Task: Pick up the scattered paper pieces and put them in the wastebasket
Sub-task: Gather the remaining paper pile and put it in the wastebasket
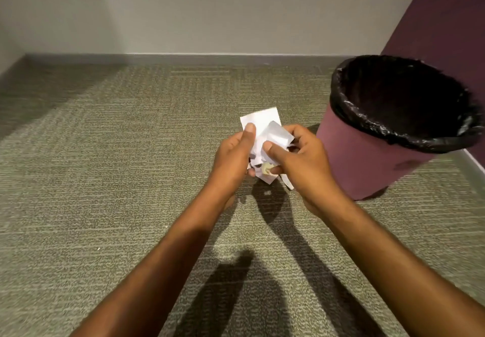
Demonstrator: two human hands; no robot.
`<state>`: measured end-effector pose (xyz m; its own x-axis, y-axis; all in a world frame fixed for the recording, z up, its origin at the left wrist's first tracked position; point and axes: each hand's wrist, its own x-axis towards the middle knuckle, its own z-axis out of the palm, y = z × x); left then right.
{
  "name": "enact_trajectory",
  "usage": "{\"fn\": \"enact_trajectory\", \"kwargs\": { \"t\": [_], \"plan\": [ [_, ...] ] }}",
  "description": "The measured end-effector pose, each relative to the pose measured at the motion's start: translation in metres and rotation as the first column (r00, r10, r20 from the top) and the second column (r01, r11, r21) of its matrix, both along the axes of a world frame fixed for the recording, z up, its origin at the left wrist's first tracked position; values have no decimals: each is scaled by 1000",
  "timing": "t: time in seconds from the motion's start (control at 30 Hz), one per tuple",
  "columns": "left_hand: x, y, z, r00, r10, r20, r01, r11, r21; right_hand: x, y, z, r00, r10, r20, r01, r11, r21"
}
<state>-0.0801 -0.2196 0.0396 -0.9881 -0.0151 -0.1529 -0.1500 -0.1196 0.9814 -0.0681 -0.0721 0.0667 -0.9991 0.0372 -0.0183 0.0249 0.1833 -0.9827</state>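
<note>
Holding a bunch of paper pieces [263, 132] between both hands above the carpet [105, 153]. Left hand [235, 157]: thumb pressed on the front of the top sheet, fingers curled behind it. Right hand [299, 153]: thumb on the crumpled middle, fingers wrapped round the right edge and underside. Both are grasping the same bunch; neither is free.

Step, as I judge it: gathering done or nearly so, bunch being squared up before the drop. One tiny white fleck lies on the carpet in the hands' shadow; cannot tell if it is paper.

Wastebasket [367, 158] stands near, to my right and slightly ahead, beside the purple wall [446, 21], its black liner [393, 129] open.

Next move calls for carrying the bunch right and up over the rim, keeping loose scraps at the bottom pinched.

Forearms reach forward and converge; wrists roughly level, palms turned inward.
</note>
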Motion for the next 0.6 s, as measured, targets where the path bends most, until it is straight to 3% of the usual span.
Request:
{"fn": "enact_trajectory", "kwargs": {
  "t": [0.13,0.33,0.6],
  "plan": [
    [-3,31,59,993,11,113,-26,991,128,6,23,38,982,-70,-177,84,994,71],
    [-23,90,134,978,-148,147,90,935,343,7,74,92,903,-207,-375,292,938,185],
    [-42,167,181,885,-377,273,211,848,486,-3,139,119,859,-389,-332,469,858,210]
  ]
}}
